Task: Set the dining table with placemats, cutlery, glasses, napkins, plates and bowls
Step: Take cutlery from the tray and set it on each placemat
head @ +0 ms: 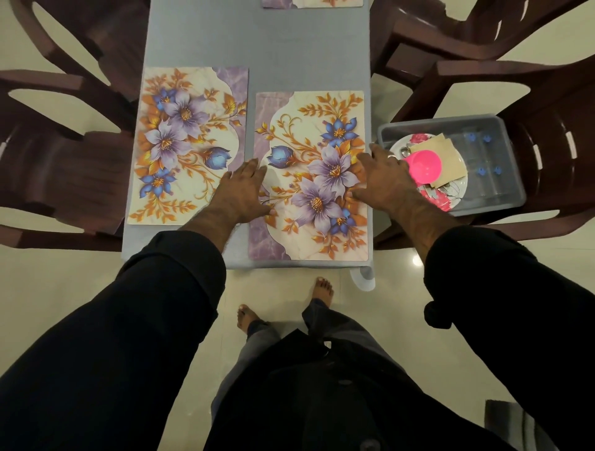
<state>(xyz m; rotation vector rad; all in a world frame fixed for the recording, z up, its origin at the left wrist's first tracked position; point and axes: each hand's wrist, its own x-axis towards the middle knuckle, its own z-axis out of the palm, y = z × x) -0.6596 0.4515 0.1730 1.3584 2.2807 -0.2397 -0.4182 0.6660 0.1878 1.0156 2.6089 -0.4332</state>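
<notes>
Two floral placemats lie side by side on the grey tablecloth (257,48). The left placemat (186,141) lies slightly farther back than the right placemat (309,128). My left hand (243,190) presses flat on the right placemat's left edge. My right hand (383,177) presses flat on its right edge, fingers spread. A third placemat (312,3) shows at the table's far end. A grey tub (502,180) on the chair to the right holds a flowered plate (454,193), a pink bowl (425,167), brown napkins (450,154), a spoon (404,151) and clear glasses (483,154).
Dark brown plastic chairs (64,154) stand on both sides of the narrow table. My bare feet (248,317) stand on the cream tile floor at the table's near end. A grey object (508,418) lies on the floor at lower right.
</notes>
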